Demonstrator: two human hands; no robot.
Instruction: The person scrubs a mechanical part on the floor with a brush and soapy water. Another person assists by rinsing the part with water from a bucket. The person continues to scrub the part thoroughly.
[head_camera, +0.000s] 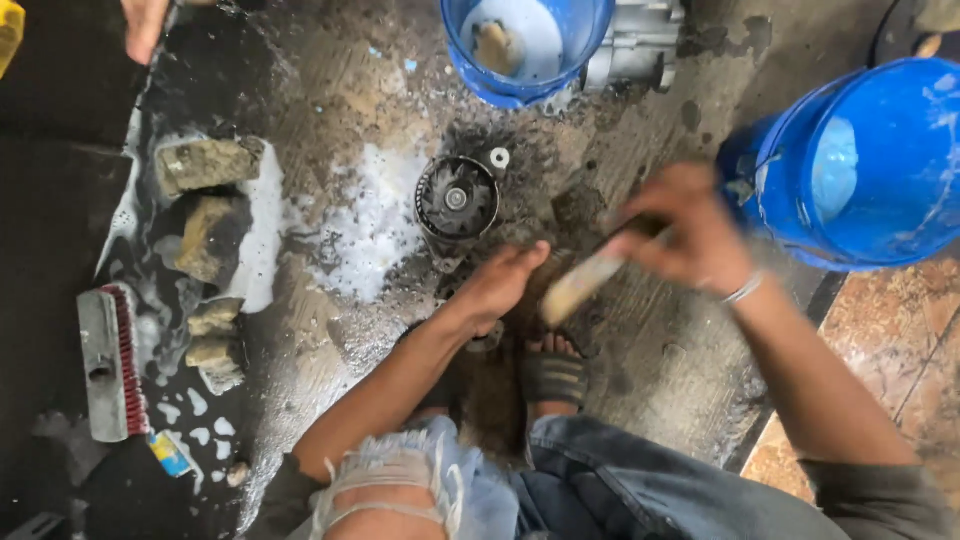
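My left hand (497, 285) reaches down with fingers together, resting on or just beside a dirty round metal engine part (456, 200) that stands on the wet, soapy ground. My right hand (690, 235) is blurred with motion and grips a pale brush (585, 280) whose head points toward my left hand. My foot in a sandal (553, 375) and my torn jeans (560, 490) show below the hands.
Two blue buckets stand near: one (525, 50) at the top, one (870, 170) at the right. Several rough stones (205, 165) and a scrubbing brush (108, 360) lie at the left. Soap foam (370, 230) spreads on the floor. Another person's hand (145, 25) shows top left.
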